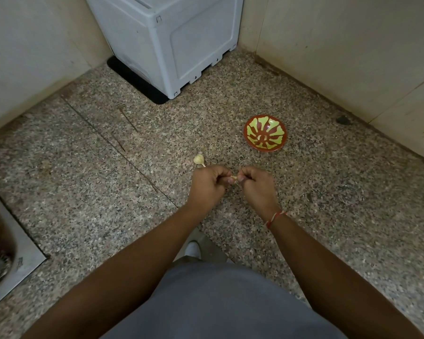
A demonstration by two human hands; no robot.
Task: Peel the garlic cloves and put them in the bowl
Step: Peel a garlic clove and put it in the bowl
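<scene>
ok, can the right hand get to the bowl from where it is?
Probably yes. The bowl sits on bare counter beyond the right hand, nothing between. But that hand and the left hand are both pinching a garlic clove.

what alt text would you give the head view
Two hands, left and right, pinch a small garlic clove between them above a speckled stone counter. A garlic bulb lies just beyond the left hand, and a red and green bowl stands farther right, with no cloves visible inside.
</scene>
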